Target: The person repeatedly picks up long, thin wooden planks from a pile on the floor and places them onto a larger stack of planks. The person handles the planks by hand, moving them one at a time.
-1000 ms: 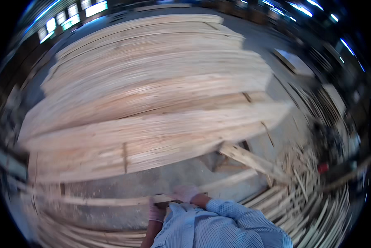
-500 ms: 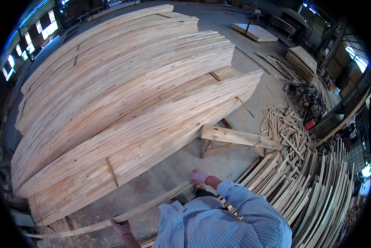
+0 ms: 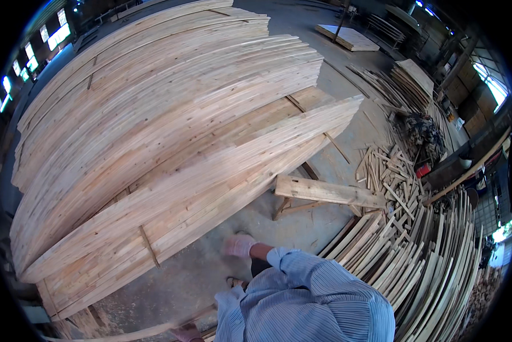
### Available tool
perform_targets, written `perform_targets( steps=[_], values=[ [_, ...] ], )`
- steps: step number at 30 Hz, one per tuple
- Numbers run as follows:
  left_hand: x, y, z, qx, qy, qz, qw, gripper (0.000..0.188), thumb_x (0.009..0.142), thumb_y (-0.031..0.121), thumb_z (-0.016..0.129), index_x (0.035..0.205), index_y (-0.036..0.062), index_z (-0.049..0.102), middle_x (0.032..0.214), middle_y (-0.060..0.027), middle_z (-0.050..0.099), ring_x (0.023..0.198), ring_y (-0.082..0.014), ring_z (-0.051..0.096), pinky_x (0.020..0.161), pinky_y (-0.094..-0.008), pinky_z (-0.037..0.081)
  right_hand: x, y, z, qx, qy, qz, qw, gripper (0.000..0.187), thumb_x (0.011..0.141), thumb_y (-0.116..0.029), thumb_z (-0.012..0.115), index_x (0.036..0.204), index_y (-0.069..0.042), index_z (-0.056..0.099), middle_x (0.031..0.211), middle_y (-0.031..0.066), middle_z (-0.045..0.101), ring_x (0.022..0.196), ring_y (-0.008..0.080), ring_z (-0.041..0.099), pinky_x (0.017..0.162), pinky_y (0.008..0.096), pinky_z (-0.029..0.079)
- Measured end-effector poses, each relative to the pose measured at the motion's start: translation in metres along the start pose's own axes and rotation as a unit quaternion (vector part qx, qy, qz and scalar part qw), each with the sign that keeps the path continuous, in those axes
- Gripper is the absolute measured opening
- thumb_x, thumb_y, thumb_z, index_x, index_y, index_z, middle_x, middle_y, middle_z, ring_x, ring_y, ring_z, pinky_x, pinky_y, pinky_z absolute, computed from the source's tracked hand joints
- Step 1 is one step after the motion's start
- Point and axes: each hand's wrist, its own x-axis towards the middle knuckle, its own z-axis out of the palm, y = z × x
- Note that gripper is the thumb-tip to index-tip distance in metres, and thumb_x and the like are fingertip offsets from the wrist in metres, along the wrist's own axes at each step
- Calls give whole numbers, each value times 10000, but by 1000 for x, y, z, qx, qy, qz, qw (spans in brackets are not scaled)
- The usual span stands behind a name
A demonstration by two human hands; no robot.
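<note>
A long, narrow wooden board (image 3: 144, 330) runs along the lower edge of the head view, bending with the lens. My left hand (image 3: 186, 333), in a pinkish glove, is closed on it at the bottom of the picture; part of the hand is cut off. My gloved right hand (image 3: 239, 246) is held in front of me over the floor, apart from the board. Motion smears its fingers, and nothing shows clearly in it. Beyond both hands lies the near stack of pale planks (image 3: 210, 188), with a thin cross stick (image 3: 148, 246) against its side.
A low wooden bench (image 3: 330, 191) stands ahead to the right. Behind it lies a heap of offcuts (image 3: 390, 176). Many long strips (image 3: 421, 268) are piled close on my right. Tall plank stacks (image 3: 170, 85) fill the far left. A flat panel (image 3: 347, 39) lies farther back.
My right hand has come off the board and swung to the left. The board and my left hand have moved down toward the lower edge. My view has shifted slightly.
</note>
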Motion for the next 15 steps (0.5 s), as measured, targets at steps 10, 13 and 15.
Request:
perform_targets(
  steps=[10, 13, 15],
  values=[
    [-55, -40, 114, 90, 53, -1, 995, 755, 901, 650, 629, 1414, 116, 482, 1365, -99, 543, 1219, -297, 540, 1059, -512, 436, 117, 217, -232, -126, 208, 203, 948, 611, 885, -385, 731, 1354, -34, 558, 1253, 150, 658, 1164, 324, 623, 1040, 482, 434],
    [-64, -44, 145, 104, 57, 1, 993, 697, 914, 623, 625, 1378, 117, 501, 1313, -96, 563, 1174, -299, 557, 1031, -514, 452, 155, 255, -257, -162, 136, 224, 951, 574, 869, -348, 752, 1328, -46, 587, 1172, 129, 704, 1112, 322, 658, 1043, 484, 436],
    [-66, -45, 160, 110, 57, 0, 992, 659, 923, 604, 623, 1354, 117, 514, 1278, -94, 576, 1143, -300, 567, 1012, -515, 463, 173, 274, -261, -150, 60, 239, 958, 514, 848, -329, 774, 1267, -59, 649, 1094, 115, 742, 1065, 327, 693, 1015, 471, 474]
  ],
)
